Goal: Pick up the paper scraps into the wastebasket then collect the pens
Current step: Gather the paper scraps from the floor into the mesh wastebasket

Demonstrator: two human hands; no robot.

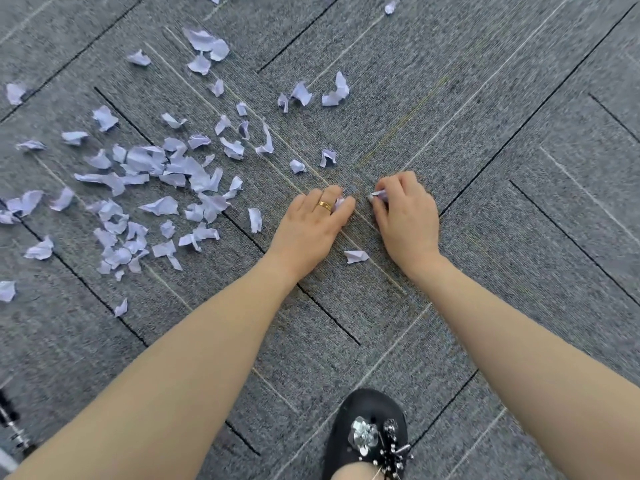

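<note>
**Both hands pinching scraps on the carpet; main litter lies at nine to ten o'clock**

Your left hand curls round a small paper scrap at its fingertips. Your right hand pinches another scrap. The hands sit close together, not touching. One loose scrap lies between your wrists, at six o'clock from the fingers. The dense scatter of scraps spreads on the carpet at nine to ten o'clock, so your left hand is the nearer one. Neither wastebasket nor pens are in view. A black shoe stands at six o'clock.
</note>
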